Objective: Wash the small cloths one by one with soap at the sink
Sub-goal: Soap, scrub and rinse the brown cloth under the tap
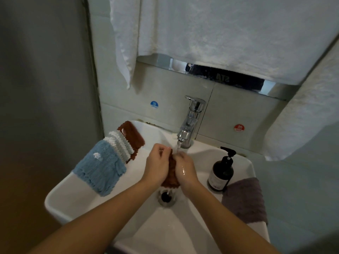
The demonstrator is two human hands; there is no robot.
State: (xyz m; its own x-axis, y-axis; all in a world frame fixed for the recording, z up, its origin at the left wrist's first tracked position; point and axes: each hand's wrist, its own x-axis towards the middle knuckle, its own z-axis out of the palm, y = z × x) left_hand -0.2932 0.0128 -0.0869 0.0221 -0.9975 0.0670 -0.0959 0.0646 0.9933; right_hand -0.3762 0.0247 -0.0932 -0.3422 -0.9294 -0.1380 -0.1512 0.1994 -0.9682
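A wet rust-brown cloth (pixel 171 176) hangs between both hands over the drain (pixel 167 197) of the white sink (pixel 73 197). My left hand (pixel 156 165) grips its left side and my right hand (pixel 185 170) grips its right side. Water runs from the chrome tap (pixel 190 121) onto the top of the cloth and my fingers. On the sink's left rim lie a blue cloth (pixel 100 170), a white cloth (pixel 120 143) and another brown cloth (pixel 133 133), overlapping. A dark soap pump bottle (pixel 222 171) stands on the right rim.
A grey-purple cloth (pixel 244 199) lies on the sink's right rim beside the bottle. White towels (pixel 211 33) hang above over a chrome shelf (pixel 157 61), another towel (pixel 302 116) at the right. Cold (pixel 154 104) and hot (pixel 239 128) stickers mark the tiles.
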